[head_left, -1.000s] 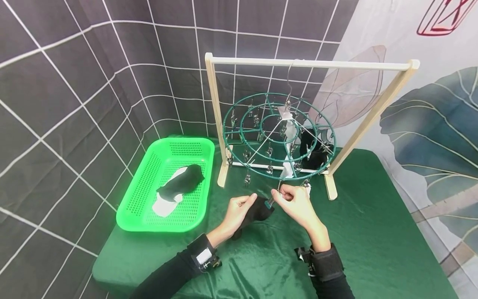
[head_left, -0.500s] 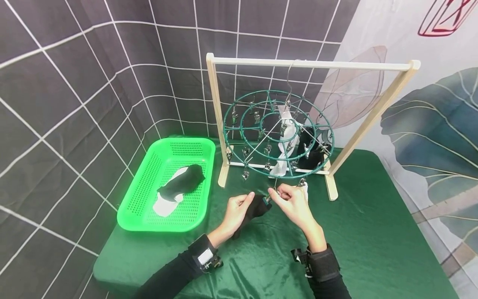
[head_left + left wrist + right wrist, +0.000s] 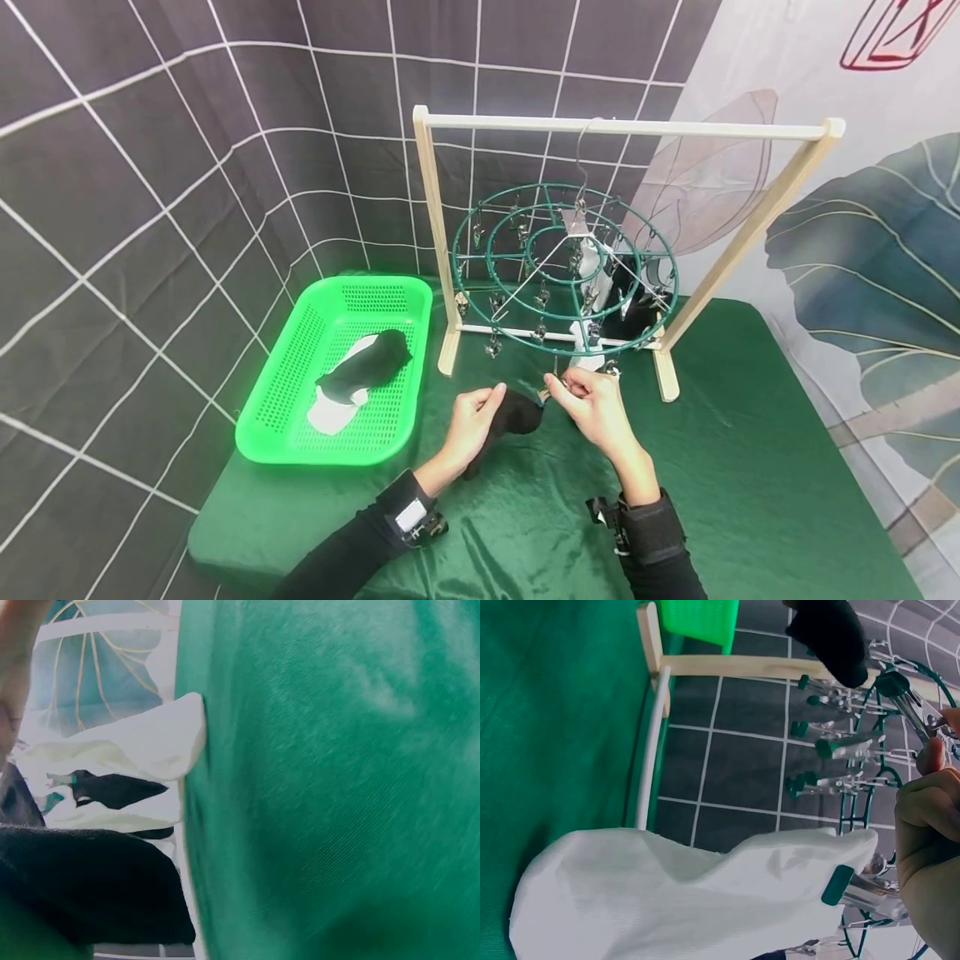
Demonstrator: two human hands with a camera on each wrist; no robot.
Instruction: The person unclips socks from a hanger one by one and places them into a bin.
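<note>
Left hand [image 3: 474, 417] gripping black sock [image 3: 512, 415] near above the worktop [image 3: 735, 467]; right hand [image 3: 592, 404] pinching a clip [image 3: 546, 392] of the hanger [image 3: 564, 267]. Sock end now raised closer to clip, nearly touching.

- Two arms enter from the bottom of the head view, both in long black sleeves that end just short of the wrists.
- The left hand [image 3: 474, 418] is bare, with no glove or ring to be seen.
- The right hand [image 3: 596, 408] is bare as well.
- A black strap [image 3: 405, 500] wraps the left wrist, lower centre of the frame; it bears a small white rectangular patch and a dark boxy unit on its lower edge.
- A wider black band [image 3: 651, 525] wraps the right wrist, lower right of centre, with a small dark fitting with pale details jutting from its left side.
- In the right wrist view, bare fingers [image 3: 930, 817] fill the right edge.
</note>
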